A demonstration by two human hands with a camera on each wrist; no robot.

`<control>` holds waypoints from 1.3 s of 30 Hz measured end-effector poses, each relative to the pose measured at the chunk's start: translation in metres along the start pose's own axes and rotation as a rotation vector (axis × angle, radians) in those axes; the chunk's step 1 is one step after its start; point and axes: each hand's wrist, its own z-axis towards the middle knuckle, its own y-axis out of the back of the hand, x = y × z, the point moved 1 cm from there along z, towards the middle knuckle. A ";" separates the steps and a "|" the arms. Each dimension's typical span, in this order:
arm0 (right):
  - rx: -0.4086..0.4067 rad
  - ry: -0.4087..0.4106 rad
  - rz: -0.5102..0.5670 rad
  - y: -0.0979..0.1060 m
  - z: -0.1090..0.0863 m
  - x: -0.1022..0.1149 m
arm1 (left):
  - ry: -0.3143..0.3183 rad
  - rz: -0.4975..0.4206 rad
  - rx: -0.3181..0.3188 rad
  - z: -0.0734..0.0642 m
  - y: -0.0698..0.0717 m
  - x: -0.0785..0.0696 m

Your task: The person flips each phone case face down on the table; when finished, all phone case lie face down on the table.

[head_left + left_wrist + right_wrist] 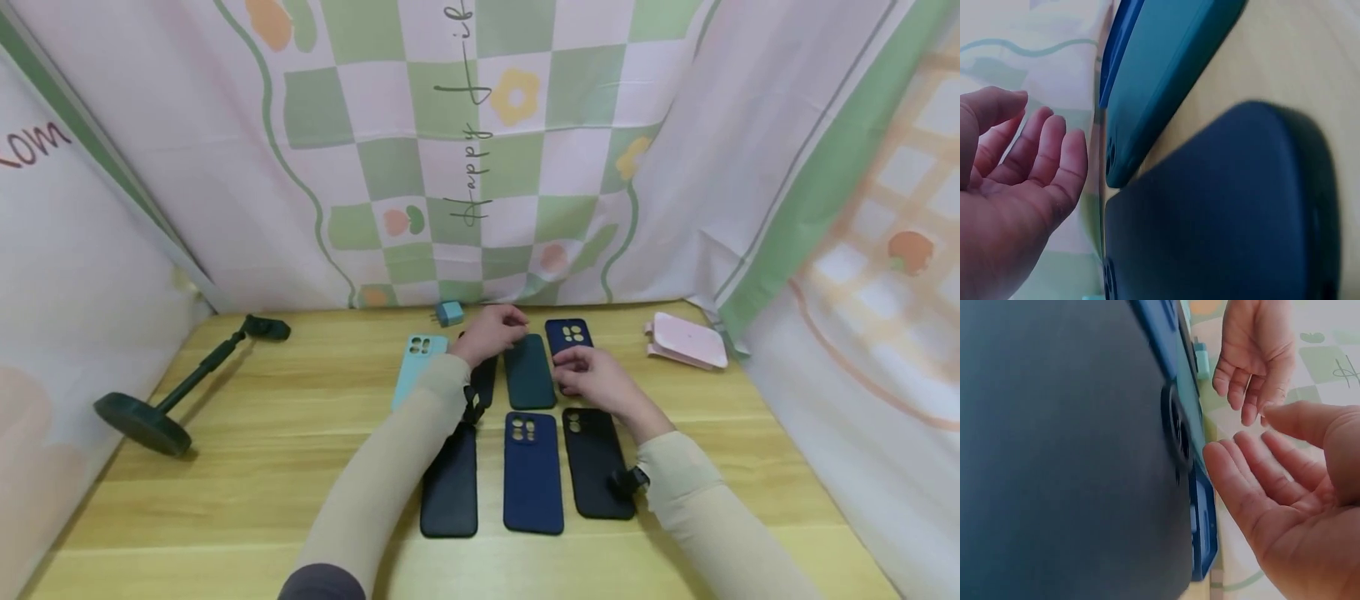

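Several phone cases lie in two rows on the table. My left hand (pixel 491 333) hovers at the back row, over a black case (pixel 486 383) and beside the top of a dark teal case (pixel 529 372); its fingers are loosely bent and hold nothing. My right hand (pixel 600 382) is over the navy case (pixel 567 331) at the back right, partly covering it, with nothing between thumb and fingers. A light blue case (pixel 414 367) is partly hidden by the left arm. In front lie a black case (pixel 450 492), a dark blue case (pixel 533 483) and another black case (pixel 596 458).
A light blue plug adapter (pixel 450 313) stands at the back edge by the curtain (pixel 450 167). On the right lies a pink box-shaped device (pixel 686 340). A dark green stand (pixel 146 423) with a round base lies to the left.
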 end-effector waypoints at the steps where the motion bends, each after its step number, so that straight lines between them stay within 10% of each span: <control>1: -0.007 0.017 -0.035 0.002 -0.002 -0.001 | -0.012 0.029 0.001 0.002 -0.002 -0.001; 11: -0.066 0.120 -0.352 0.028 -0.009 -0.015 | -0.095 0.299 -0.017 0.025 -0.021 -0.007; 22: 0.007 0.166 -0.629 0.031 -0.006 -0.027 | 0.049 0.600 -0.005 0.038 -0.034 -0.014; 39: 0.056 0.060 -0.640 0.040 -0.007 -0.027 | 0.042 0.636 0.112 0.052 -0.044 -0.008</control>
